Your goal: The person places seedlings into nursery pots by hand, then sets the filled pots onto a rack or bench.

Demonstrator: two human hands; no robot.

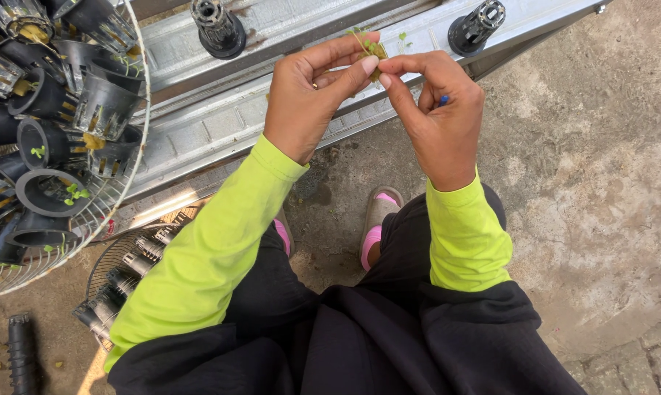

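My left hand (312, 95) and my right hand (436, 110) meet in front of me, both pinching a small seedling plug (375, 53) with thin green sprouts between thumbs and fingertips. A bit of something blue (444, 100) shows in my right hand's curled fingers. Both arms wear bright yellow-green sleeves. The hands hover above a grey metal channel (221, 124) that runs across the view.
Two black net cups (217, 28) (477, 23) sit in holes of the channel. A white wire basket (118, 192) at left holds several black net pots (102, 102), some with sprouts. A second wire basket (122, 256) lies lower. Rough concrete ground (594, 183) spreads to the right.
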